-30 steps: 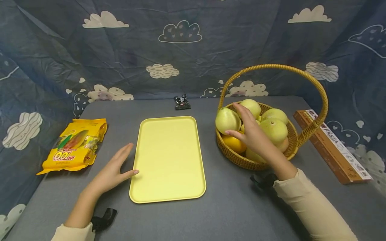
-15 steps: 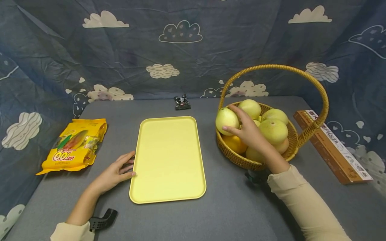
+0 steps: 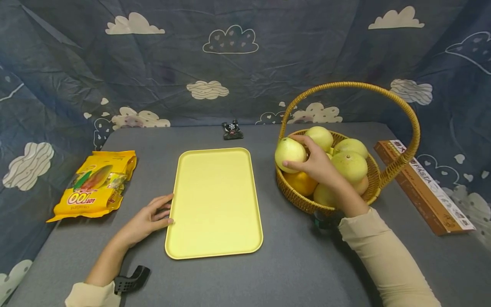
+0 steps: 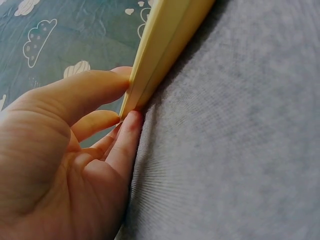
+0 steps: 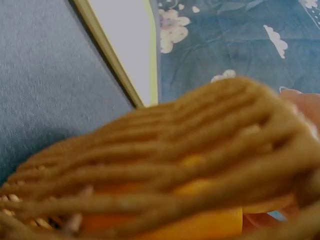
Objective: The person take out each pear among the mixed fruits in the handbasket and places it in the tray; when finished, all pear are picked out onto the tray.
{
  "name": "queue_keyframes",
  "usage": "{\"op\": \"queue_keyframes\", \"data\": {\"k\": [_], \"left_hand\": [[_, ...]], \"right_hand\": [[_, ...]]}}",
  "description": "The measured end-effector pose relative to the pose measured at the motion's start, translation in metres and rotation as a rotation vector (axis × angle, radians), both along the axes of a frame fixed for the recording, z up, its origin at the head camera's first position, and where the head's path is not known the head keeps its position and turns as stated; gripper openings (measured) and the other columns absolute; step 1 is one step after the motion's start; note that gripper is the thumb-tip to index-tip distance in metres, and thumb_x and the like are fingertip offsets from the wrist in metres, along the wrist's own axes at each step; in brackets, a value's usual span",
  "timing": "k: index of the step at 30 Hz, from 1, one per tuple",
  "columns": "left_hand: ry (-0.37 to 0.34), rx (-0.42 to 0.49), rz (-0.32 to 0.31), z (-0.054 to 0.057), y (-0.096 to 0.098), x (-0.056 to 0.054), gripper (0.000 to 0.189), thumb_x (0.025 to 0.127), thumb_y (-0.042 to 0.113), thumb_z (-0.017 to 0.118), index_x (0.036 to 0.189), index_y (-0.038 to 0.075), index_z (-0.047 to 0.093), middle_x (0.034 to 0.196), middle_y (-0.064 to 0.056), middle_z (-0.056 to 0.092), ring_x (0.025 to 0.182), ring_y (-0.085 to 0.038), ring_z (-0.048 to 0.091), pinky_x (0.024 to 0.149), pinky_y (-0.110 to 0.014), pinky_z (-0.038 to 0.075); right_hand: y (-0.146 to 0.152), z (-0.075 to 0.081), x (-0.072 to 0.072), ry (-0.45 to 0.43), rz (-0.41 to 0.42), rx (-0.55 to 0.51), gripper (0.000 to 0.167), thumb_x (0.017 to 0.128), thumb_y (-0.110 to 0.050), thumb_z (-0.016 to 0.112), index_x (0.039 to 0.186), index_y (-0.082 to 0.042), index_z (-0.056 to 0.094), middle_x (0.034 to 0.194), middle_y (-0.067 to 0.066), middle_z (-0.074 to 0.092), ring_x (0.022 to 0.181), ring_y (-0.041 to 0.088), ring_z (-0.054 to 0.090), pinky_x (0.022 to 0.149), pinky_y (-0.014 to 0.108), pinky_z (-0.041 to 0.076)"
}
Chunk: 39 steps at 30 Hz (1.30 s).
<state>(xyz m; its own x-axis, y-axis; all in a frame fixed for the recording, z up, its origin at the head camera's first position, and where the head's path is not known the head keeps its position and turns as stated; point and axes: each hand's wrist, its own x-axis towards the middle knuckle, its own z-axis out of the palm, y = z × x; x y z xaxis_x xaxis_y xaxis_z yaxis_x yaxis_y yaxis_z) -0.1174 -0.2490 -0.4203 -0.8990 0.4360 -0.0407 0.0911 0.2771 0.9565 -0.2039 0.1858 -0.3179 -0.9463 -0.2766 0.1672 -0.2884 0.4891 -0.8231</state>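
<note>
In the head view my right hand (image 3: 316, 162) reaches into a wicker basket (image 3: 295, 200). It grips a pale green pear (image 3: 288, 153) at the basket's left side, thumb in front and fingers behind. Other pears (image 3: 348, 166) and an orange (image 3: 300, 183) lie around it. The right wrist view mostly shows the blurred basket wall (image 5: 150, 145), which hides the grasp. My left hand (image 3: 143, 221) is at the left edge of a yellow tray (image 3: 215, 200). The left wrist view shows the thumb (image 4: 100, 90) and fingers pinching the tray's rim (image 4: 150, 65).
A yellow candy bag (image 3: 96, 185) lies at the left. A long pasta box (image 3: 426, 187) lies right of the basket. A small black toy car (image 3: 232, 130) sits at the back, before the cloud-printed curtain (image 3: 230, 68). The basket's tall handle (image 3: 353, 85) arches over the fruit.
My left hand has lowered onto the tray's left edge and taken hold of it. My right hand has closed around the pear, which has tilted slightly. The tray and basket have stayed put.
</note>
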Motion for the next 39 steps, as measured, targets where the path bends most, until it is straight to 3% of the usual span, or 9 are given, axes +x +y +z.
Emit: {"op": "queue_keyframes", "data": {"k": [5,10,14,18,24,32,39], "left_hand": [[-0.012,0.009,-0.004,-0.001,0.001,-0.001,0.071,0.085,0.008,0.063,0.141,-0.003,0.021,0.137,-0.024,0.018,0.121,-0.039,0.029,0.093,-0.019,0.039],[-0.012,0.015,-0.005,0.0,0.001,0.0,0.071,0.085,0.008,0.062,0.141,-0.003,0.02,0.137,-0.024,0.017,0.121,-0.04,0.029,0.091,-0.017,0.039],[-0.012,0.023,-0.013,-0.002,0.001,-0.001,0.071,0.085,0.008,0.062,0.141,-0.003,0.02,0.138,-0.024,0.017,0.121,-0.04,0.028,0.092,-0.017,0.039],[-0.016,0.018,-0.012,-0.003,-0.001,-0.001,0.071,0.085,0.009,0.062,0.142,-0.002,0.02,0.138,-0.024,0.016,0.121,-0.039,0.028,0.091,-0.017,0.039],[-0.025,-0.001,0.003,-0.003,-0.003,0.0,0.072,0.085,0.012,0.063,0.142,0.001,0.02,0.139,-0.022,0.016,0.121,-0.037,0.029,0.09,-0.015,0.039],[-0.017,0.003,-0.008,-0.003,-0.002,-0.001,0.071,0.086,0.01,0.062,0.142,-0.001,0.019,0.138,-0.024,0.016,0.121,-0.04,0.028,0.09,-0.016,0.04],[-0.005,0.017,-0.007,-0.003,-0.001,-0.001,0.07,0.086,0.008,0.061,0.141,-0.002,0.019,0.137,-0.025,0.017,0.12,-0.039,0.03,0.091,-0.016,0.039]], "right_hand": [[-0.011,0.005,0.01,0.058,-0.025,-0.106,0.067,0.073,-0.009,0.075,0.128,0.0,0.038,0.128,0.013,0.04,0.101,0.026,0.046,0.075,0.033,0.047],[-0.033,0.004,0.011,0.148,0.028,-0.249,0.068,0.07,-0.001,0.075,0.127,0.001,0.037,0.127,0.01,0.039,0.107,0.023,0.044,0.081,0.034,0.046],[-0.061,0.004,0.008,0.177,0.094,-0.349,0.07,0.067,0.005,0.074,0.125,0.001,0.035,0.128,0.011,0.038,0.11,0.025,0.044,0.082,0.037,0.047],[-0.094,-0.001,0.0,0.184,0.122,-0.367,0.069,0.066,0.003,0.076,0.124,0.0,0.038,0.126,0.01,0.041,0.109,0.023,0.047,0.08,0.034,0.047],[-0.141,-0.012,-0.01,0.086,0.12,-0.406,0.064,0.068,0.005,0.074,0.122,0.005,0.039,0.125,0.018,0.041,0.107,0.03,0.047,0.078,0.037,0.05],[-0.18,-0.069,-0.043,-0.093,0.093,-0.385,0.068,0.068,0.0,0.074,0.125,-0.006,0.038,0.127,0.008,0.038,0.106,0.025,0.048,0.079,0.03,0.049],[-0.195,-0.088,-0.049,-0.139,0.085,-0.34,0.068,0.068,-0.001,0.076,0.126,-0.01,0.041,0.127,0.006,0.041,0.107,0.021,0.048,0.085,0.03,0.046]]}}
